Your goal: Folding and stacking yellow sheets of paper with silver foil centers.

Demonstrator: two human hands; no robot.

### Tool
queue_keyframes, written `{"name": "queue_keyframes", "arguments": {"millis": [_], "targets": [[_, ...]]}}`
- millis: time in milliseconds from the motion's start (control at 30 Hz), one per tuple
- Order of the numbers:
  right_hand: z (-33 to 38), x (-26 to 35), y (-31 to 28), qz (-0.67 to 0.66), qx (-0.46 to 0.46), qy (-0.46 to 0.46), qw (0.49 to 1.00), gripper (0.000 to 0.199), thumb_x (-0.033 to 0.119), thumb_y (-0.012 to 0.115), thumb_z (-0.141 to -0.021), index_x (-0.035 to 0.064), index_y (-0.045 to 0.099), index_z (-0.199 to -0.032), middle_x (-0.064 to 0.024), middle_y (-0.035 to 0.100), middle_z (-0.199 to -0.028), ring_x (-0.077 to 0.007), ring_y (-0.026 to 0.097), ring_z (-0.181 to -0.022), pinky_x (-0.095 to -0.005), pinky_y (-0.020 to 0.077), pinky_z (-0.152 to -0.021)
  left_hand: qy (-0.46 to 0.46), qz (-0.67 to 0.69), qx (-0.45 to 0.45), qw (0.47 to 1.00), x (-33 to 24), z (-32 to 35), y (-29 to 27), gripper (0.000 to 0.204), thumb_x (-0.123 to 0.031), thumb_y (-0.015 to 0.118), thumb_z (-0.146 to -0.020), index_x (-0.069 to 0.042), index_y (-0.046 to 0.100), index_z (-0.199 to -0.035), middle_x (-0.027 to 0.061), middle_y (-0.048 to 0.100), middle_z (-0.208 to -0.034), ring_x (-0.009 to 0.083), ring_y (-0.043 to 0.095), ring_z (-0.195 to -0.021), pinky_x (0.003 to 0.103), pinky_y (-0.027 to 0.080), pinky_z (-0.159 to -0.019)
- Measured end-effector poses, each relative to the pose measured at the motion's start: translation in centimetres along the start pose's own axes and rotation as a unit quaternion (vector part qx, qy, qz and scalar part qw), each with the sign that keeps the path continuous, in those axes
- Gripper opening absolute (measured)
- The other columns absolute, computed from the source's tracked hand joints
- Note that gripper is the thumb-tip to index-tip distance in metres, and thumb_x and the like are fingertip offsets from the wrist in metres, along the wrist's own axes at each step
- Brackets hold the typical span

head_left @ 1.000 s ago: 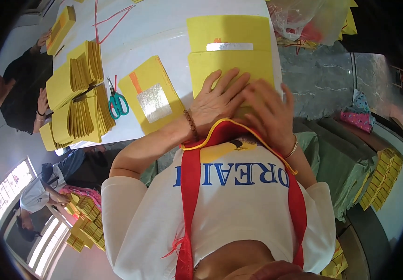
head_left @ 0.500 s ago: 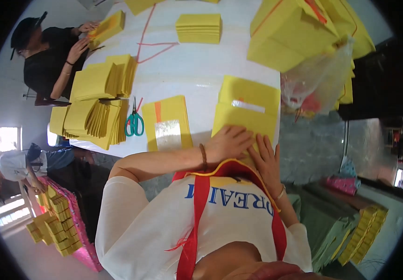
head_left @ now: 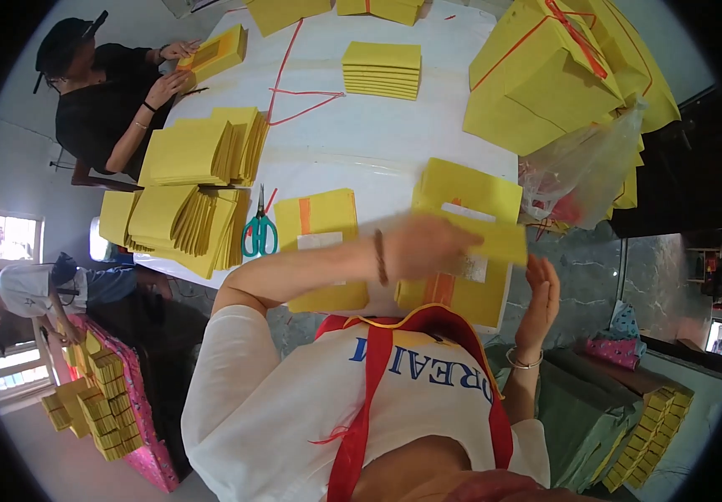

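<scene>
My left hand (head_left: 428,247), smeared by motion, grips a folded yellow paper piece (head_left: 503,241) above a stack of yellow sheets (head_left: 467,180). The stack lies at the table's near right edge; an orange stripe and white labels show on it. My right hand (head_left: 541,303) is raised just off that edge, fingers stretched upward, beside the right end of the folded piece. Whether its fingertips touch the paper I cannot tell. Left of my hands lies another yellow stack (head_left: 319,215) with an orange stripe and white label, partly hidden by my left forearm.
Green-handled scissors (head_left: 260,234) lie beside piles of folded yellow paper (head_left: 185,155). Farther off are a neat yellow stack (head_left: 382,71), red string (head_left: 306,106), large yellow bundles (head_left: 536,75) and a clear plastic bag (head_left: 582,159). A person (head_left: 106,100) handles a yellow packet at the far left.
Both hands have come off the pressed fold. My left hand has lifted the folded piece, baring an orange stripe and label beneath. My right hand has moved outward, past the table edge.
</scene>
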State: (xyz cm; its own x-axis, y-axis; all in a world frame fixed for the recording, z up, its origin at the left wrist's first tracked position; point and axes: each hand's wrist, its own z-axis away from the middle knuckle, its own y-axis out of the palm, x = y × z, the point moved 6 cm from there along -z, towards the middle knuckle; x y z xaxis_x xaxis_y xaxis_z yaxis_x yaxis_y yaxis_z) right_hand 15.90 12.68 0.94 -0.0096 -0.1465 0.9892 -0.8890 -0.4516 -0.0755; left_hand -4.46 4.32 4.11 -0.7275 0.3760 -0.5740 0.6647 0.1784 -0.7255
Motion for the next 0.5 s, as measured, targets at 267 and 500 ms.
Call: {"name": "queue_keyframes", "arguments": {"millis": [267, 500], "targets": [[0.8, 1.6, 3.5, 0.301, 0.113, -0.095, 0.942, 0.037, 0.011, 0.057, -0.079, 0.0034, 0.053, -0.116, -0.0131, 0.055, -0.117, -0.0326, 0.044, -0.117, -0.0395, 0.0303, -0.098, -0.124, -0.141, -0.248, 0.95, 17.0, -2.5, -17.0, 0.028, -0.012, 0.051, -0.084, -0.012, 0.058, -0.112, 0.0148, 0.06, -0.073, 0.0278, 0.058, -0.068, 0.037, 0.044, -0.06], [0.4, 0.9, 4.5, 0.328, 0.143, -0.049, 0.932, 0.032, 0.01, 0.06, -0.077, 0.0045, 0.058, -0.108, -0.012, 0.057, -0.113, -0.0349, 0.043, -0.118, -0.0413, 0.0295, -0.099, -0.034, -0.402, -0.171, 0.899, 29.9, -5.6, -14.6, 0.04, -0.003, 0.05, -0.077, -0.017, 0.055, -0.114, 0.0045, 0.061, -0.107, 0.0229, 0.056, -0.097, 0.038, 0.041, -0.081]]}}
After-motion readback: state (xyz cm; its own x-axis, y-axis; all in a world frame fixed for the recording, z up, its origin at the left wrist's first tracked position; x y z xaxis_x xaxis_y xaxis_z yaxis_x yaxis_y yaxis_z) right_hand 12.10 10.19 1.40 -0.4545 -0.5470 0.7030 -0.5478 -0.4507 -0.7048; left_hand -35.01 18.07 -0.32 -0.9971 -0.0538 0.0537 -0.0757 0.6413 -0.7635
